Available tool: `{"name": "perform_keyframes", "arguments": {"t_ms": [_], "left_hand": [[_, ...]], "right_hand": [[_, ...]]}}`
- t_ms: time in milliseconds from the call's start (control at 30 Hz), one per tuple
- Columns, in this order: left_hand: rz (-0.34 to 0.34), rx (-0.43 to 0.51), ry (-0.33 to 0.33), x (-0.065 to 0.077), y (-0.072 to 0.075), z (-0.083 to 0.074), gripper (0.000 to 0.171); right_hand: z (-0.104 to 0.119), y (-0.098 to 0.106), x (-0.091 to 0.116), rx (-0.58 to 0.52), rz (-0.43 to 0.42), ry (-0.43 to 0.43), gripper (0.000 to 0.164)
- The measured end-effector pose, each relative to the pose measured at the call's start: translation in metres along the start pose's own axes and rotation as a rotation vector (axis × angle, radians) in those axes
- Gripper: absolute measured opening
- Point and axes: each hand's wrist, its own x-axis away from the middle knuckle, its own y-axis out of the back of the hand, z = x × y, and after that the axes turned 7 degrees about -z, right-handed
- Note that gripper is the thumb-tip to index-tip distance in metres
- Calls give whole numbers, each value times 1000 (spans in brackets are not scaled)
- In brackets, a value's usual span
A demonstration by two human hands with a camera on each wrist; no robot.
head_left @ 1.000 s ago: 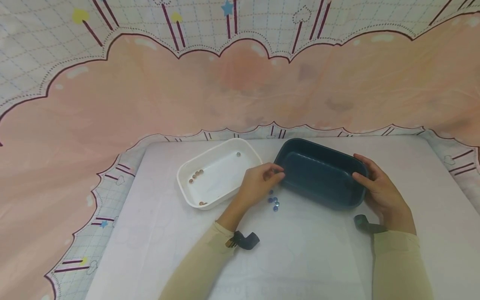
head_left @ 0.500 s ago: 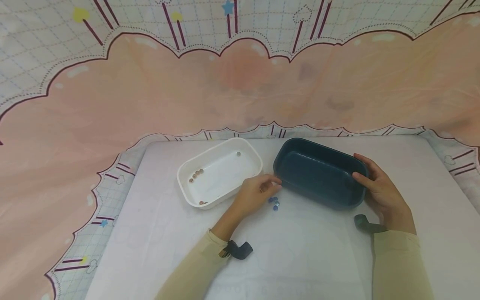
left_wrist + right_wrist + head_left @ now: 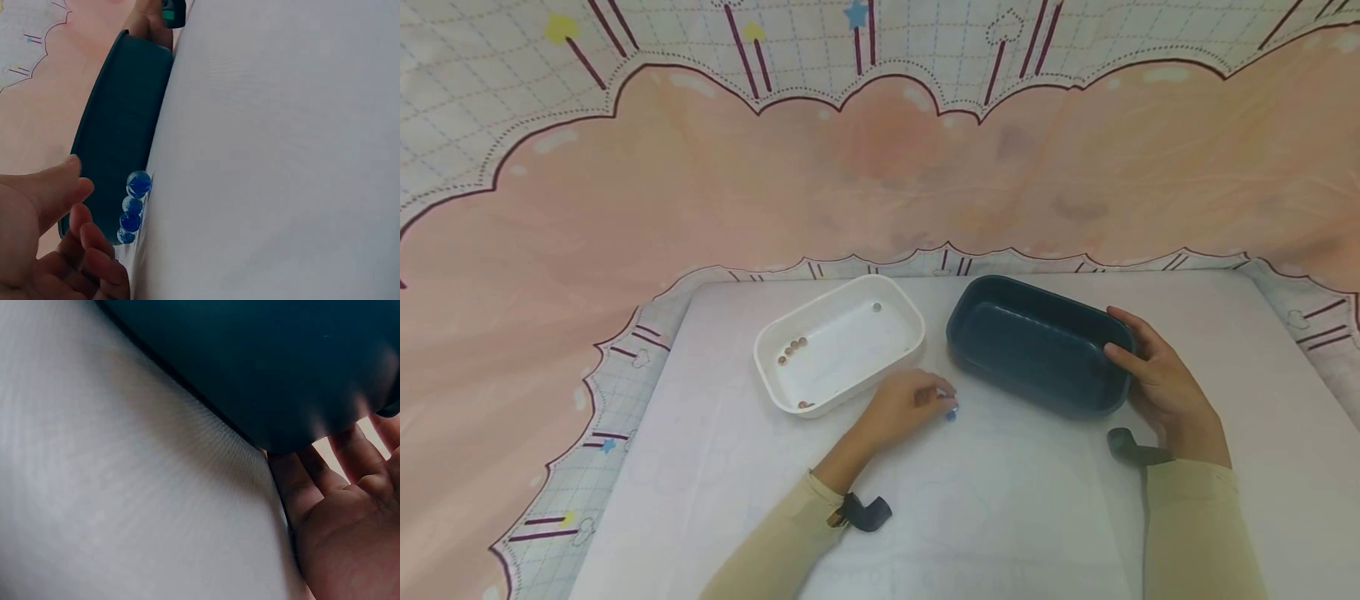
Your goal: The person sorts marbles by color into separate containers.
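Observation:
Several blue marbles [image 3: 139,184] lie on the white table in front of a dark blue tub [image 3: 1037,342]. In the head view my left hand [image 3: 904,407] is right at these marbles and covers some of them. Its thumb and fingers are bent loosely, and the left wrist view shows nothing between them, with the marbles just past the fingertips. My right hand [image 3: 1165,379] holds the tub's right end, thumb over the rim and fingers along the outer wall. In the right wrist view those fingers [image 3: 312,481] press against the tub's side.
A white tub [image 3: 838,392] stands left of the dark one, with several brownish marbles [image 3: 792,347] and one greyish marble [image 3: 877,307] inside. The white table [image 3: 1000,517] extends toward me. A patterned peach cloth [image 3: 880,183] hangs behind it.
My left hand has moved from the dark tub's left rim down toward me, to the blue marbles, and now hides some of them. The right hand and both tubs stay put.

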Motion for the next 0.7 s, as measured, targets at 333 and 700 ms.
{"name": "perform_keyframes", "arguments": {"t_ms": [333, 700], "left_hand": [[56, 9, -14, 3, -1, 7, 18], [99, -36, 22, 3, -4, 11, 16]], "right_hand": [[1, 2, -1, 26, 13, 18, 69], [1, 2, 0, 37, 0, -1, 70]]}}
